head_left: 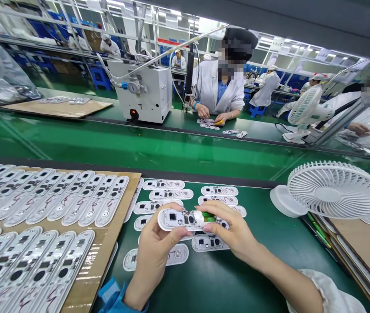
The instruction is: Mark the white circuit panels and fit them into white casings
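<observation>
Above the bench, a white oblong plastic shell with small circuit parts (pixel 171 221) is gripped at its left end by my left hand (pixel 155 252), thumb in front and fingers behind. My right hand (pixel 235 228) is closed at the shell's other end, its thumb and fingers around a green piece with a white end (pixel 208 216). That piece lies against the shell; its exact kind is unclear. Beneath my hands, similar shells lie in two loose columns, including a shell at the right (pixel 209 243) and a partly covered shell at the left (pixel 177 255).
Cardboard (pixel 106 243) on the left bears rows of similar shells (pixel 113 202). A white fan (pixel 331 191) stands at right beside stacked cardboard sheets (pixel 364 248). Across the green divider (pixel 139 145), a co-worker (pixel 219 84) handles shells near a white machine (pixel 145 91).
</observation>
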### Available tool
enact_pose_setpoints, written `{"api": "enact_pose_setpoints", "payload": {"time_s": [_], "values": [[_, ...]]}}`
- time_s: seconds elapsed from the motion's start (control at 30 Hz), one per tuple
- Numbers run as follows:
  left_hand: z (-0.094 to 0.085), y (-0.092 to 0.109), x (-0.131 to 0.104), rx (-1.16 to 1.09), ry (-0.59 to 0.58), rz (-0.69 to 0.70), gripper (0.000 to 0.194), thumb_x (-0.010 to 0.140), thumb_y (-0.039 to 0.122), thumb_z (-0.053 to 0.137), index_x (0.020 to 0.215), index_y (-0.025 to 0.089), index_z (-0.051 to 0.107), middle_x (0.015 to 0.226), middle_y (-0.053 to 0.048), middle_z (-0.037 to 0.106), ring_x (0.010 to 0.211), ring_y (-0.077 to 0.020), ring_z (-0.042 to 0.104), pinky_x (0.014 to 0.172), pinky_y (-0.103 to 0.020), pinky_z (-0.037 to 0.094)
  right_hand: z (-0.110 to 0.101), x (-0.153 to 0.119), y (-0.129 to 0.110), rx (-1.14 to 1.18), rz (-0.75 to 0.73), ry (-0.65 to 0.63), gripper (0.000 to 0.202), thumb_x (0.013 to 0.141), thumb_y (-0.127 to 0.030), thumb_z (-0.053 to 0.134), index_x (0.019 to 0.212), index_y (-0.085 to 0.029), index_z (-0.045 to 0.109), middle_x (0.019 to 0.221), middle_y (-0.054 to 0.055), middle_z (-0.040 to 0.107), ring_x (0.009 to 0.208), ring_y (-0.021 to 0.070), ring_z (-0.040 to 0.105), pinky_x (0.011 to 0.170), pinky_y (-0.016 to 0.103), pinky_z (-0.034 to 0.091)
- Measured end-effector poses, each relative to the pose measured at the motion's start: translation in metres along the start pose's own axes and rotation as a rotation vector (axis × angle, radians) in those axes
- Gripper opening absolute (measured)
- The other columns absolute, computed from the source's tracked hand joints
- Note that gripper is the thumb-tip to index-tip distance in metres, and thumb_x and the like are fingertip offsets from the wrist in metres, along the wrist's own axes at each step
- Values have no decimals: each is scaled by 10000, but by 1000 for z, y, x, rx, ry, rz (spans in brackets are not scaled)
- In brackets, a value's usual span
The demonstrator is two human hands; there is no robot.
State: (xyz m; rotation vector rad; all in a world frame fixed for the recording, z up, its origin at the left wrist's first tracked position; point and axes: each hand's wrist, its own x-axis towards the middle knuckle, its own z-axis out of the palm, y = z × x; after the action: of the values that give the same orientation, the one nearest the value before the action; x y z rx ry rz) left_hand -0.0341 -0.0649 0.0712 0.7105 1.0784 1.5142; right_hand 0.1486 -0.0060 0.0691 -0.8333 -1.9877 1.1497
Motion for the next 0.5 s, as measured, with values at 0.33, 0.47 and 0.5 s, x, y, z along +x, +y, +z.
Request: {"api": "enact_pose_setpoints", "payload": {"time_s": [0.33,0.47,0.5], "values": [[9,7,-6,-5,32,3,468,582,421,870,892,181,613,775,4,653,648,-128,606,623,-226,501,0,-3,-5,-104,-48,-26,331,938,-320,573,1266,-314,618,1185,50,643,1099,205,603,941,339,504],[6,5,-2,-42,-12,-28,469,643,470,819,918,173,583,715,7,621,600,-130,591,628,-260,503,11,-11,0,-240,-94,-14,482,911,-280,595,1385,-296,504,1309,77,611,1184,252,578,999,407,486],[7,4,-1,-43,-28,-40,461,666,468,802,942,173,581,697,14,603,616,-132,584,642,-262,502,15,-13,2,-247,-78,5,497,900,-257,592,1387,-286,501,1298,80,623,1164,261,594,990,418,492]]}}
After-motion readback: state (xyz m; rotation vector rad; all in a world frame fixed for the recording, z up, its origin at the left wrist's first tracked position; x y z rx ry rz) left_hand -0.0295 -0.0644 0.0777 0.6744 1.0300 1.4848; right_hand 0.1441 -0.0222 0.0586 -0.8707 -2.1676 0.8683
